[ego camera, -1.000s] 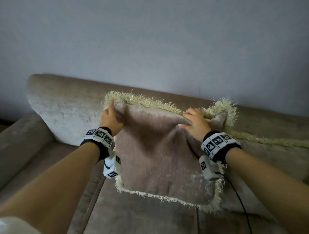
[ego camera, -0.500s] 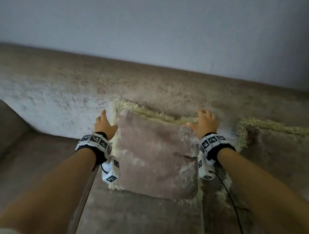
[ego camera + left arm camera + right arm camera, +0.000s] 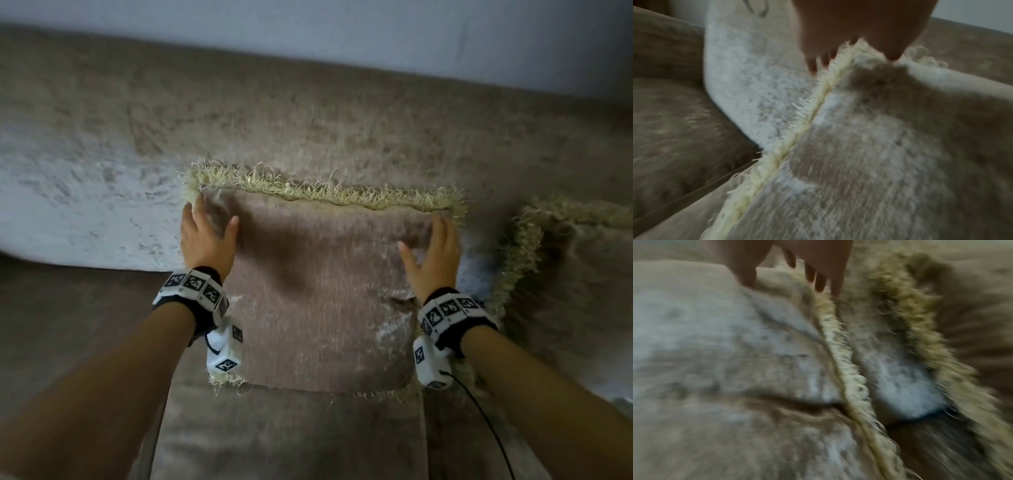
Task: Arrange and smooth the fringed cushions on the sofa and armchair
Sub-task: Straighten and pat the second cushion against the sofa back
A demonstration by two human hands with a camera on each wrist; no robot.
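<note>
A brown plush cushion [image 3: 318,291] with a pale yellow fringe leans upright against the sofa backrest [image 3: 308,113]. My left hand [image 3: 207,236] lies on its upper left corner, fingers straight along the fringed edge and thumb spread on the front face. My right hand [image 3: 433,250] mirrors it on the upper right corner. In the left wrist view the left hand [image 3: 849,32] straddles the cushion's [image 3: 879,154] fringe seam. The right wrist view is blurred; the right hand [image 3: 797,259] touches the cushion [image 3: 715,353] at its fringe.
A second fringed cushion [image 3: 565,260] leans on the backrest just to the right, its fringe [image 3: 910,313] a short gap away. The sofa seat [image 3: 291,438] lies below, with a seam on each side. A black cable [image 3: 479,411] trails from my right wrist. A grey wall is behind.
The cushion went from held in the air to standing against the backrest. Both hands let go of its top edge and now lie flat on the upper corners, thumbs spread.
</note>
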